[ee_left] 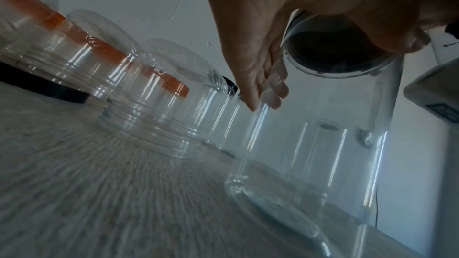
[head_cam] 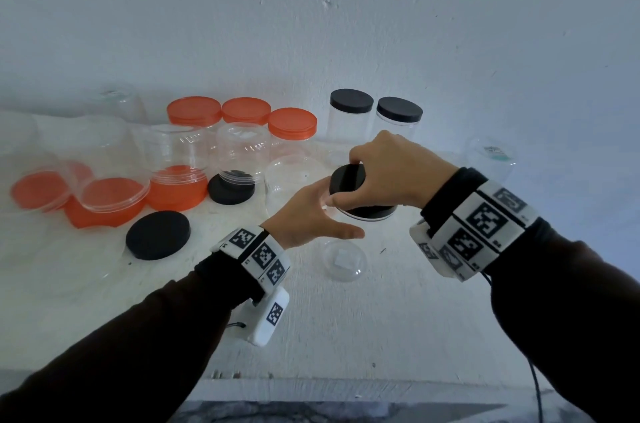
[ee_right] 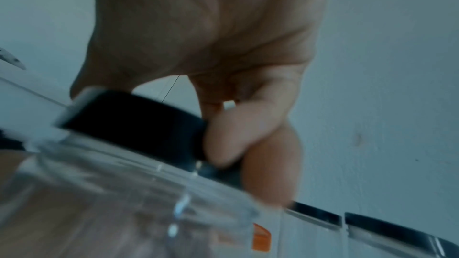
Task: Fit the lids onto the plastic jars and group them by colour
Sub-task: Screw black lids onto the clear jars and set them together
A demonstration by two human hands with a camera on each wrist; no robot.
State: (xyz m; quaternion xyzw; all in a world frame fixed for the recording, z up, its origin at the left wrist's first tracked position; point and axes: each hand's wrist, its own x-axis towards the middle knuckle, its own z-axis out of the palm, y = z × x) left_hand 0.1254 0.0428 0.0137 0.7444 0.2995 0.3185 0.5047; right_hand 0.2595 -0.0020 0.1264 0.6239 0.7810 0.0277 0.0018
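A pale blue-grey wall [head_cam: 311,6] rises behind a white, rough-textured bench [head_cam: 346,318] crowded with clear plastic jars and loose lids. Near the middle stands a clear jar [ee_left: 323,144], upright on the bench. The left hand [head_cam: 311,214] holds its side, fingers [ee_left: 270,89] laid along the clear wall and thumb spread towards the near side. The right hand [head_cam: 391,176] comes down from above, its fingers curled round the rim of a black lid [head_cam: 349,180] that sits on the mouth of this jar, tilted rather than level; the right wrist view shows a fingertip pinching the lid's edge.

At the far right stand two black-lidded jars [head_cam: 374,117], side by side. To their left, three orange-lidded jars [head_cam: 242,117] are grouped close together. Nearer and further left, several jars stand upside down over loose orange lids [head_cam: 38,188] and one black lid. Another loose black lid [head_cam: 158,234] lies flat on the bench, left of the left hand.
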